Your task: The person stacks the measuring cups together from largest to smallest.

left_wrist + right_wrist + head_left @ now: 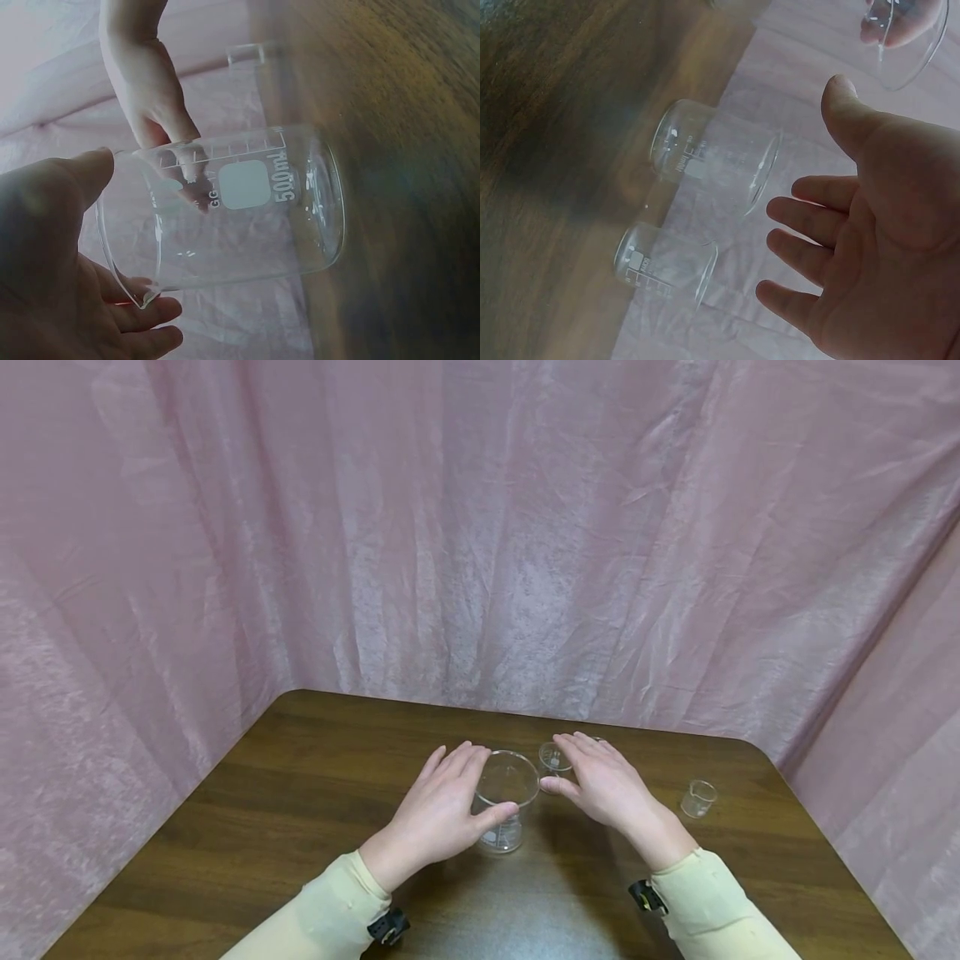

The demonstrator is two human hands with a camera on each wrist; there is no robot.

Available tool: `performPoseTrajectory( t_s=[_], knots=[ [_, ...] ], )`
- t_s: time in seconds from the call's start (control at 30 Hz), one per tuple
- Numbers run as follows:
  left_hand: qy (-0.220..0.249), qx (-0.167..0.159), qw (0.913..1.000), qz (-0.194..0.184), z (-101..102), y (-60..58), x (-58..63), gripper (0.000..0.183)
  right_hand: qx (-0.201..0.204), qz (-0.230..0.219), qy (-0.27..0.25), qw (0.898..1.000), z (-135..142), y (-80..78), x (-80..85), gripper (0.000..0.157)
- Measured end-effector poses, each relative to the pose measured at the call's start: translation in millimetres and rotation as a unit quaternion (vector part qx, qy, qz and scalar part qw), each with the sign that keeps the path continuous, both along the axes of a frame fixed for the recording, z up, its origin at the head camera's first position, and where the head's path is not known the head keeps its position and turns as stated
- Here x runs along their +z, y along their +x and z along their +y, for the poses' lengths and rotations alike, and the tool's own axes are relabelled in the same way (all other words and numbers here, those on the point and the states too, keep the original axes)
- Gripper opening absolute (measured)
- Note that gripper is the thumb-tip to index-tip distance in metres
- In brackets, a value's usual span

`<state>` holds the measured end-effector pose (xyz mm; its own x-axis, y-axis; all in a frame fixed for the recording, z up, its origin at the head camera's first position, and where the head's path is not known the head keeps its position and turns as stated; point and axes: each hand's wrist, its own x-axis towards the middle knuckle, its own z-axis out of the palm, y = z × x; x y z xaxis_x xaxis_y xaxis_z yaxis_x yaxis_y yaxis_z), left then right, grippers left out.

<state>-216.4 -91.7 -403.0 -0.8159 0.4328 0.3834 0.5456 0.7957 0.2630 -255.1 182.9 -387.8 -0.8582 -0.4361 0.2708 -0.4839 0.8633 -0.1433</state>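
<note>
A large clear glass beaker marked 500 mL [247, 217] stands upright on the table near its middle. My left hand [442, 810] is at its rim, thumb on the near side and fingers along the left and far side; whether they touch the glass I cannot tell. My right hand [603, 781] hovers to the right, fingers extended and holding nothing. Close to its fingers are two smaller beakers: a medium one [716, 157] and a smaller one [664, 262]. The right hand partly covers these two in the head view.
A small beaker [699, 799] stands apart on the right of the brown wooden table [300, 793]. Pink curtains [480, 543] hang behind the table and along both sides. Each wrist wears a black strap [388, 926] over a pale sleeve.
</note>
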Motion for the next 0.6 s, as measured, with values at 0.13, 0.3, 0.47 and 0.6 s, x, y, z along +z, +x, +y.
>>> performPoseTrajectory(
  t_s=[0.13, 0.3, 0.47, 0.6],
  knots=[
    [0.000, -0.001, 1.0000, -0.010, 0, -0.9, 0.1, 0.093, -0.004, -0.008, 0.003, 1.000, 0, -3.7, -2.3, 0.075],
    [-0.004, -0.001, 0.9995, -0.030, 0, -2.2, -0.9, 0.098, -0.005, -0.015, 0.010, 1.000, -1, -8.1, -5.4, 0.075],
    [-0.012, -0.002, 0.9996, -0.027, 2, -3.6, -1.6, 0.096, -0.007, -0.018, 0.019, 1.000, -2, -11.1, -6.8, 0.075],
    [-0.012, -0.002, 0.9998, -0.017, 3, -5.6, -1.3, 0.094, -0.009, -0.016, 0.022, 1.000, -3, -14.2, -7.4, 0.073]
  ],
)
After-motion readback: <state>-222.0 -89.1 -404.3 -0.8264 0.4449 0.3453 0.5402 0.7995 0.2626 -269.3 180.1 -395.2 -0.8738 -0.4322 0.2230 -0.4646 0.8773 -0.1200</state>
